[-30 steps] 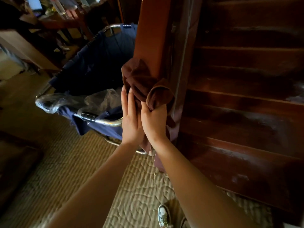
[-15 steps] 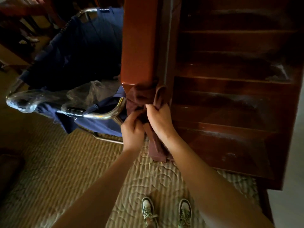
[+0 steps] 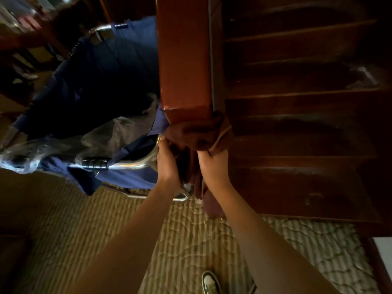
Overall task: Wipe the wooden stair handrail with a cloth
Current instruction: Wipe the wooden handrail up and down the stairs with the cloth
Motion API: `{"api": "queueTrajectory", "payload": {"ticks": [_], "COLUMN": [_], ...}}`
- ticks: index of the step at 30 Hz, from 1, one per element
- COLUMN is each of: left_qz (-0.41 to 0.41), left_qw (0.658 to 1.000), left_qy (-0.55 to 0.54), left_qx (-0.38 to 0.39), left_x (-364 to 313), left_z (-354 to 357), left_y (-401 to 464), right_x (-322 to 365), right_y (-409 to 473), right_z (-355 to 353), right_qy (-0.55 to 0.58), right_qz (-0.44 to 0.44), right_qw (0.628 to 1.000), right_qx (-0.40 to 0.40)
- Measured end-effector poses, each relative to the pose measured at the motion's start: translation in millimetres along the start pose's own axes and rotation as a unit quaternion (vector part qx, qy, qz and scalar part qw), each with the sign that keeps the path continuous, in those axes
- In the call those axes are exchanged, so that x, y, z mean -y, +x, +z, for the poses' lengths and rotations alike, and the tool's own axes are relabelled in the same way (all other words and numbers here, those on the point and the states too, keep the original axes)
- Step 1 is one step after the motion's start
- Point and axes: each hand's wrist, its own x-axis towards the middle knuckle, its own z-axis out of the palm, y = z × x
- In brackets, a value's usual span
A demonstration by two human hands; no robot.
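A shoe point(image 3: 210, 283) stands on the quilted striped rug point(image 3: 186, 240) at the bottom edge. Above it, two bare forearms reach forward. The left hand point(image 3: 168, 164) and right hand point(image 3: 213, 167) each have their grip curled tight on the dark brown cloth point(image 3: 197, 134), which wraps around the lower end of the polished wooden handrail point(image 3: 184, 60), with a loose tail hanging between the wrists. Just left sits a chrome-framed blue fabric cart point(image 3: 110, 85) with clear plastic point(image 3: 53, 143) draped over it. Dark wooden stairs point(image 3: 297, 124) rise on the right.
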Motion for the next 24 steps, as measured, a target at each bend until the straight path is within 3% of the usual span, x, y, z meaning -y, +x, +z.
{"api": "queueTrajectory", "payload": {"ticks": [5,8,13,17,24], "left_qz": [-0.010,0.032,0.012,0.024,0.133], "left_qw": [0.999,0.996,0.999,0.999,0.984], "left_qy": [0.030,0.073,-0.019,-0.020,-0.110], "left_qx": [-0.022,-0.043,-0.046,0.009,0.041], "left_x": [61.9,100.9,152.8,208.7,229.6], "left_z": [-0.4,2.1,7.3,-5.0,2.3], "left_y": [18.7,39.0,73.1,99.0,101.3], "right_x": [-80.5,-130.7,-208.6,-216.1,-198.0], "right_y": [-14.9,-19.5,-23.8,-22.3,-6.4], "right_z": [-9.3,-15.9,-26.3,-25.1,-20.1], "right_qy": [-0.013,-0.019,-0.019,0.024,0.030], "right_qz": [0.020,0.038,0.051,-0.020,-0.210], "right_qw": [0.999,0.998,0.995,0.996,0.975], "right_qx": [0.026,0.054,0.086,0.086,0.063]}}
